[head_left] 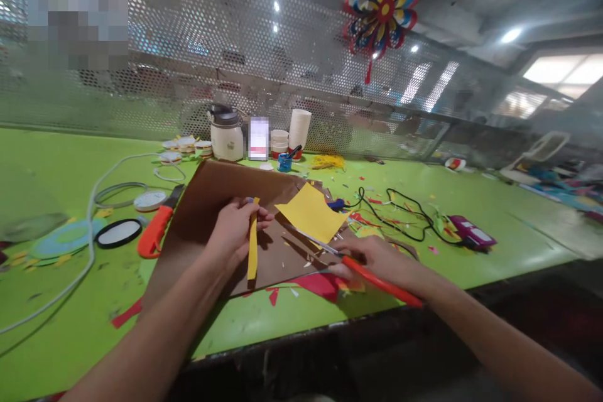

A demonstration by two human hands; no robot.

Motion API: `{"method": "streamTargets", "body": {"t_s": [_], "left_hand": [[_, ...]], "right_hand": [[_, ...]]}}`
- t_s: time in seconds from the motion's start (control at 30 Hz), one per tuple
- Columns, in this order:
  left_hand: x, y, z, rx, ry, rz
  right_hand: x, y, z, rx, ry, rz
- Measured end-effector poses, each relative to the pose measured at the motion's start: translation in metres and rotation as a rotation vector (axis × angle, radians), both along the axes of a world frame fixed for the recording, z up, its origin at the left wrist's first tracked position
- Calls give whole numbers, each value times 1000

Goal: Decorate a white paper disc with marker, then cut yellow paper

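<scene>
My left hand (pixel 234 226) is over a brown cardboard sheet (pixel 188 213), its fingers closed on a narrow yellow paper strip (pixel 253 257) that hangs down from them. Scissors with orange-red handles (pixel 381 282) are in my right hand (pixel 365 254), the blades pointing left. A larger yellow paper piece (pixel 313 213) lies just beyond the blades, above the cardboard. Whether my right fingers also touch that piece is hard to make out. Red paper (pixel 318 284) and small scraps lie under and beside my right hand.
Left of the cardboard are an orange cutter knife (pixel 157 229), a black-rimmed oval (pixel 119 233) and a white cable (pixel 91 226). A jug (pixel 227 138), phone (pixel 259 138), paper cups (pixel 299 129) and blue jar (pixel 284 162) stand behind. A black cord (pixel 414 235) reaches a purple box (pixel 472 231).
</scene>
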State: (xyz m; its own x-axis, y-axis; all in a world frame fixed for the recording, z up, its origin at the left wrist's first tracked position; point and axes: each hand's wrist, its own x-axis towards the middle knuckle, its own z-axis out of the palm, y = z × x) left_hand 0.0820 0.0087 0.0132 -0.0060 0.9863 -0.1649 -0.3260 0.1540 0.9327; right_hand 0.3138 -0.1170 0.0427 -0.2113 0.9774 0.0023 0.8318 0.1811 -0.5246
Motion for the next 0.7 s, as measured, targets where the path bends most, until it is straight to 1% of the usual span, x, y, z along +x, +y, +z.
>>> {"method": "streamTargets", "body": {"t_s": [0.07, 0.13, 0.2, 0.27, 0.33, 0.4, 0.5, 0.53, 0.6, 0.7], "left_hand": [[0, 2, -2, 11, 50, -31], [0, 3, -1, 42, 110, -66], [1, 3, 1, 98, 184, -88], [0, 3, 5, 171, 274, -84], [-6, 7, 10, 250, 374, -53], [-15, 13, 16, 320, 477, -8], [-34, 22, 24, 391, 655, 36], [-40, 23, 25, 410, 726, 34], [-51, 21, 25, 456, 865, 15], [-66, 10, 20, 526, 1026, -18]], "right_hand": [[7, -9, 1, 27, -225, -40], [10, -15, -3, 60, -374, -8], [7, -16, -8, 76, -416, 85], [1, -14, -14, 93, -418, 177], [-3, -10, -17, 130, -428, 212], [-2, -5, -15, 187, -448, 203], [10, 11, -7, 349, -421, 91], [16, 20, -6, 445, -375, 0], [27, 42, -10, 461, -365, -53], [36, 76, -28, 381, -369, -54]]}}
